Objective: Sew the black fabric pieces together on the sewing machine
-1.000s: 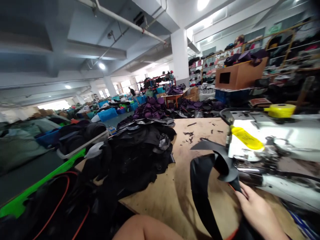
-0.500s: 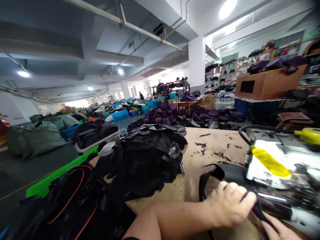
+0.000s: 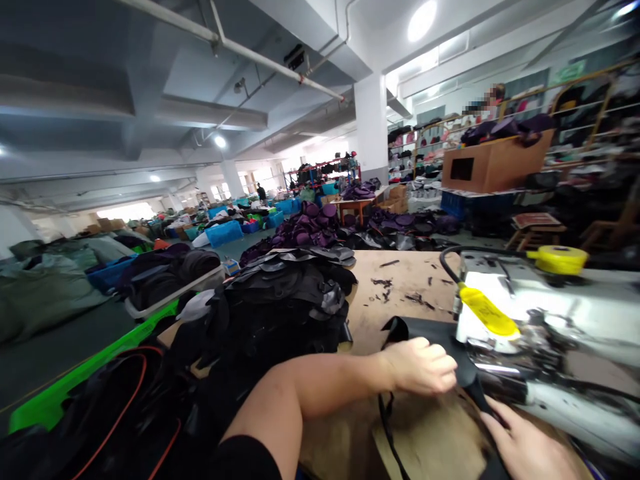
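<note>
Black piece lies at the near right of the worktop, beneath the left hand and reaching to the right hand. On the far left, a green sack sits on the floor. A pale tub full of dark items stands nearer, alongside a green crate. Dark pieces with red edging are heaped at the near left. Next comes a large black pile covering the left part of the worktop, with purple items heaped beyond it. Far off, a person stands among blue tubs.

The left hand crosses from the left, its bare forearm below a black sleeve. Its fingers are curled down over the black piece; their tips are hidden, so whether they pinch it cannot be told. Small dark scraps lie on the worktop beyond this hand. The right hand, at the near right, has its thumb and fingers closed on a narrow part of the black piece. Just beyond, a white machine carries a yellow plate and a round yellow thing. Farther back are a cardboard box and a stool.
</note>
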The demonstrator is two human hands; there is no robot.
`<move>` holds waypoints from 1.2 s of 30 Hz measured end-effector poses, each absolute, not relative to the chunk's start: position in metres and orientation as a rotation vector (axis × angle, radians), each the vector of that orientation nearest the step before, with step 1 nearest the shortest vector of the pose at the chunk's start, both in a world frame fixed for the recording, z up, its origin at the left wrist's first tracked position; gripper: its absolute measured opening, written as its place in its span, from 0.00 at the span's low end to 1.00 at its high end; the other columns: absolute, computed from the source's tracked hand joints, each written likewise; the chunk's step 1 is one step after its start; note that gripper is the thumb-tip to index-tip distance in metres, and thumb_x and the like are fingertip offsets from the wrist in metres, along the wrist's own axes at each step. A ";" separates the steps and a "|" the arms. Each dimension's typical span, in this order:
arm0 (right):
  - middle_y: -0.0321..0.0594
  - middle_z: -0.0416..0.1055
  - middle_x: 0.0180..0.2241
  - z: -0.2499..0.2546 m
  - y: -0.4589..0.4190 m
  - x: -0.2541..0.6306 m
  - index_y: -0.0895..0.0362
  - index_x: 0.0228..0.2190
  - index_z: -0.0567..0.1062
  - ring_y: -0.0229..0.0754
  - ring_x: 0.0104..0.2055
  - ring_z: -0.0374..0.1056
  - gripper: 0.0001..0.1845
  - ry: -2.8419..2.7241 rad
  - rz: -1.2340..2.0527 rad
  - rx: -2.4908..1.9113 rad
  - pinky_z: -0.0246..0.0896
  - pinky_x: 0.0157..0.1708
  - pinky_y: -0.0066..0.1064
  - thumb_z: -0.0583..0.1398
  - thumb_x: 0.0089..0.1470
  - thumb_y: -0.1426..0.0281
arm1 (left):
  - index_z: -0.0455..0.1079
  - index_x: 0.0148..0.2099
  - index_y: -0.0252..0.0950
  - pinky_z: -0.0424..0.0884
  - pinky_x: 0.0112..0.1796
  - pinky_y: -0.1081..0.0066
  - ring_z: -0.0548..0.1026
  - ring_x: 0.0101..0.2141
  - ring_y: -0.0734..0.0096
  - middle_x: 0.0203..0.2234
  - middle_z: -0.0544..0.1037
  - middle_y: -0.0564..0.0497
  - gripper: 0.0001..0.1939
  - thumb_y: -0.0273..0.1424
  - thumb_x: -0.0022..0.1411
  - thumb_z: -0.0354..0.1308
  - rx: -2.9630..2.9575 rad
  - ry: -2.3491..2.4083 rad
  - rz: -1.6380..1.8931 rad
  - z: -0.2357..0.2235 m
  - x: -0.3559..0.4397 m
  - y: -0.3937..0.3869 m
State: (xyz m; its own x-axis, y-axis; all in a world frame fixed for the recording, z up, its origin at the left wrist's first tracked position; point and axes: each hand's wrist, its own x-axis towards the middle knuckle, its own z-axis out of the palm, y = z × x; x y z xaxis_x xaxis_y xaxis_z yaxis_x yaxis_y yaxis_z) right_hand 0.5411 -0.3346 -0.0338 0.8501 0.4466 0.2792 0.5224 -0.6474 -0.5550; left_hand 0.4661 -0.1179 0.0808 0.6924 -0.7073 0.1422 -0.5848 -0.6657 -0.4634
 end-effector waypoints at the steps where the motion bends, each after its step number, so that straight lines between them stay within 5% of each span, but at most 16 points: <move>1: 0.50 0.81 0.35 -0.023 -0.335 0.534 0.50 0.37 0.83 0.59 0.39 0.78 0.22 -0.717 -0.113 -2.366 0.73 0.38 0.45 0.51 0.53 0.60 | 0.73 0.40 0.32 0.58 0.30 0.65 0.70 0.35 0.64 0.36 0.73 0.42 0.15 0.25 0.71 0.45 -2.510 1.032 -0.428 0.081 0.467 -0.118; 10: 0.42 0.82 0.41 0.019 -0.334 0.511 0.52 0.44 0.82 0.51 0.45 0.77 0.20 -0.504 0.089 -2.272 0.70 0.44 0.36 0.56 0.54 0.68 | 0.70 0.55 0.35 0.66 0.34 0.66 0.73 0.33 0.65 0.35 0.76 0.45 0.16 0.25 0.71 0.45 -2.694 1.032 -0.248 0.078 0.484 -0.110; 17: 0.45 0.81 0.43 0.028 -0.330 0.509 0.55 0.42 0.83 0.51 0.45 0.77 0.19 -0.455 0.210 -2.086 0.70 0.45 0.35 0.55 0.54 0.72 | 0.73 0.49 0.36 0.67 0.34 0.69 0.75 0.35 0.65 0.36 0.77 0.48 0.13 0.26 0.69 0.49 -2.783 0.982 -0.139 0.084 0.488 -0.119; 24: 0.47 0.79 0.47 0.019 -0.315 0.536 0.58 0.45 0.79 0.49 0.51 0.75 0.18 -0.530 0.230 -1.855 0.67 0.52 0.38 0.54 0.56 0.71 | 0.72 0.44 0.27 0.73 0.31 0.65 0.77 0.33 0.61 0.34 0.76 0.42 0.11 0.25 0.69 0.48 -2.833 0.728 -0.097 0.076 0.499 -0.153; 31: 0.47 0.80 0.37 0.032 -0.320 0.543 0.58 0.38 0.78 0.50 0.40 0.75 0.14 -0.616 0.115 -2.453 0.61 0.38 0.34 0.53 0.58 0.71 | 0.72 0.47 0.29 0.74 0.38 0.62 0.76 0.38 0.59 0.39 0.75 0.40 0.15 0.29 0.73 0.46 -2.918 0.541 -0.210 0.057 0.497 -0.161; 36: 0.49 0.80 0.37 0.052 -0.313 0.542 0.57 0.38 0.78 0.52 0.40 0.74 0.11 -0.600 0.206 -2.593 0.56 0.34 0.32 0.60 0.55 0.66 | 0.69 0.61 0.45 0.68 0.44 0.63 0.70 0.44 0.60 0.43 0.73 0.46 0.19 0.35 0.75 0.43 -2.907 0.512 -0.408 0.058 0.487 -0.131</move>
State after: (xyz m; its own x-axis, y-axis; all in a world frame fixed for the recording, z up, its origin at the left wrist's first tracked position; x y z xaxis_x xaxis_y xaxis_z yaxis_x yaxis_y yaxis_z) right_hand 0.5416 -0.3134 0.0519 0.8931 0.4482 -0.0393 0.3780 -0.7948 -0.4748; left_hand 0.4870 -0.1310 0.0584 0.9042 -0.3551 0.2374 -0.3110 -0.9283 -0.2038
